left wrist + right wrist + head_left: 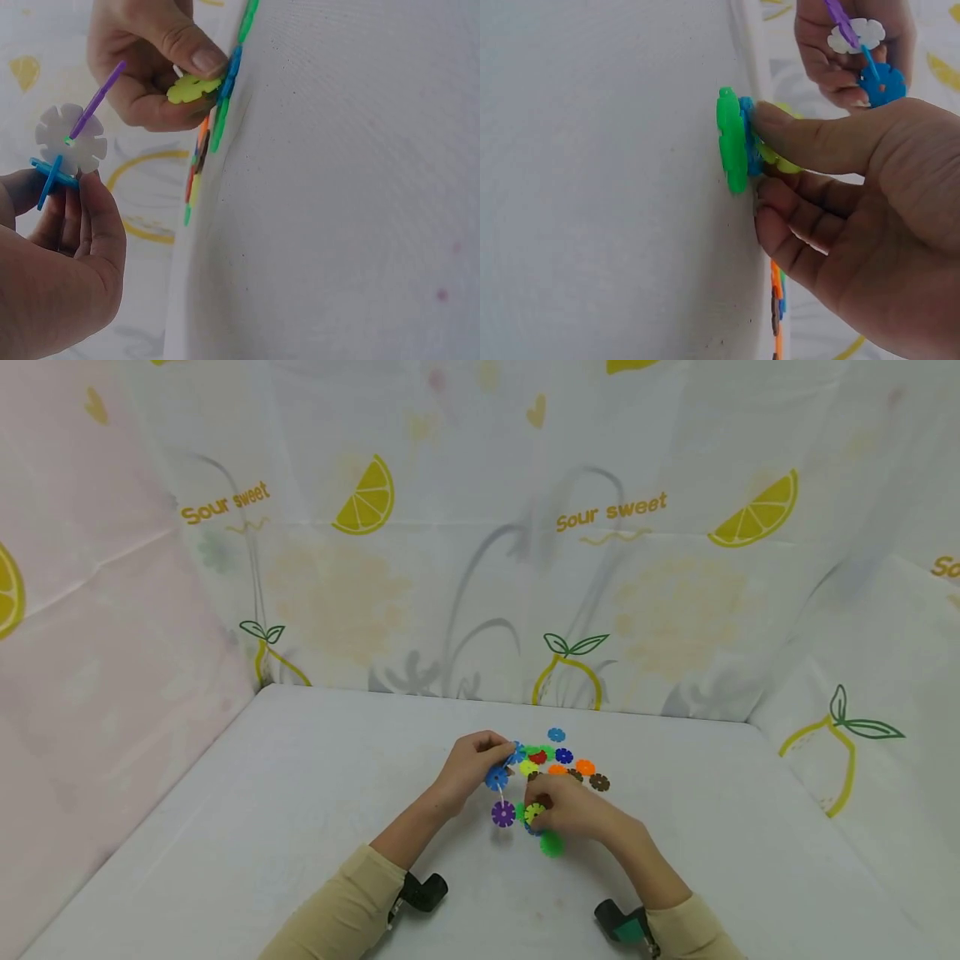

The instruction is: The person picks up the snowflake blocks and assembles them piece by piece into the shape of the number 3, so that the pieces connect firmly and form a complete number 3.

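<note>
My left hand (468, 772) holds a small joined piece of notched snowflake discs, raised over the table. In it, blue discs (52, 184) are slotted together by the fingertips, then a white disc (54, 133), then a purple disc (503, 814) at the free end. To its right, my right hand (572, 807) pinches a yellow-green disc (191, 90) between thumb and fingers, low over the table. The thumb tip is right at a blue disc (747, 139), which stands close against a green disc (732, 142). The right fingers partly hide the yellow-green disc.
Beyond the hands, loose discs lie on the white table (247, 827): a light blue disc (556, 735), a dark blue disc (564, 756), a red disc (537, 757), an orange disc (586, 767) and a brown disc (599, 782). A printed cloth (450, 593) hangs behind.
</note>
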`<state>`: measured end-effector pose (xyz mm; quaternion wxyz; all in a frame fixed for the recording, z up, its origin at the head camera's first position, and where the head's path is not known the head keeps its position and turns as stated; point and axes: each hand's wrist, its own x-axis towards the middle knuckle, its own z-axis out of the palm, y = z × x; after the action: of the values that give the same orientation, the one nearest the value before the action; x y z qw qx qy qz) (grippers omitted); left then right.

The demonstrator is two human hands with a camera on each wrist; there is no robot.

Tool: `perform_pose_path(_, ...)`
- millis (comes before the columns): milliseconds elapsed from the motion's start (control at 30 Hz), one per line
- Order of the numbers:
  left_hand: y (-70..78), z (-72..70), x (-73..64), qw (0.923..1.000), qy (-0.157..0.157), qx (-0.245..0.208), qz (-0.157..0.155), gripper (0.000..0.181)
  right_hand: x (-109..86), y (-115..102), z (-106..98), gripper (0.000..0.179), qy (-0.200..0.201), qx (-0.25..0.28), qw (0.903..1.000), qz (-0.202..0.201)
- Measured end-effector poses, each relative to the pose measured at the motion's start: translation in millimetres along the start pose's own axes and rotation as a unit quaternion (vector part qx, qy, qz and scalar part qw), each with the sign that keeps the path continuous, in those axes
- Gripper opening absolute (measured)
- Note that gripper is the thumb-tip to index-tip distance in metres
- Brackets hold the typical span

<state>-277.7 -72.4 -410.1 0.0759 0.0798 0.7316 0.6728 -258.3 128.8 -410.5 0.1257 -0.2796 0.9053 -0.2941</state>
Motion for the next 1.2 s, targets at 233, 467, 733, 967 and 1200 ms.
perform_pose_path(233, -0.8, -0.3, 0.0, 1.0000, 0.001, -0.006, 0.003, 0.026, -0.8, 5.1, -6.6, 0.012, 0.028, 0.005, 0.9996, -0.003)
perform_pose_path(467, -0.4, -0.4, -0.2, 1.0000, 0.001, -0.003, 0.002, 0.025, -1.3, 5.0, -8.0, 0.016, 0.045, 0.052, 0.9974, 0.021)
perform_pose_path(733, 0.8, 0.4, -0.7, 1.0000, -0.005, -0.004, 0.003, 0.028, -0.5, 6.7, -8.5, 0.014, 0.067, 0.083, 0.9936, 0.036)
perform_pose_path(967, 1.2, 1.0, -0.5, 1.0000, -0.005, -0.004, 0.000, 0.028, -0.2, 5.4, -12.3, 0.007, 0.095, 0.119, 0.9868, 0.054)
perform_pose_path(1200, 0.9, 0.4, -0.5, 1.0000, -0.002, -0.004, 0.000, 0.027, -0.2, 4.5, -15.5, 0.009, 0.116, 0.177, 0.9757, 0.056)
